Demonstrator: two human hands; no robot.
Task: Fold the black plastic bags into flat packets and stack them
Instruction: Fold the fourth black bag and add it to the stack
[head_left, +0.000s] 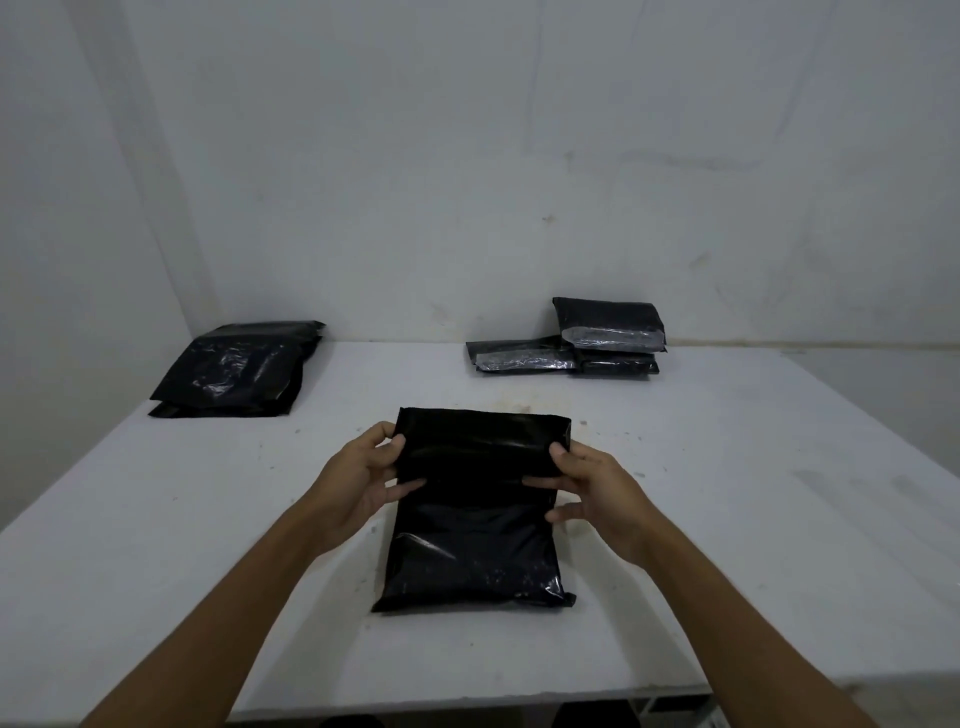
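Note:
A black plastic bag (475, 525) lies on the white table (727, 493) in front of me, its far end folded over toward me. My left hand (363, 480) pinches the left edge of that folded flap, thumb on top. My right hand (597, 493) grips the flap's right edge the same way. At the back right, several folded black packets (605, 332) are stacked against the wall. At the back left lies a pile of flat, unfolded black bags (234, 371).
A white wall runs behind the table, with a corner at the left. The table's front edge is just below my forearms, and dark shapes show on the floor under it.

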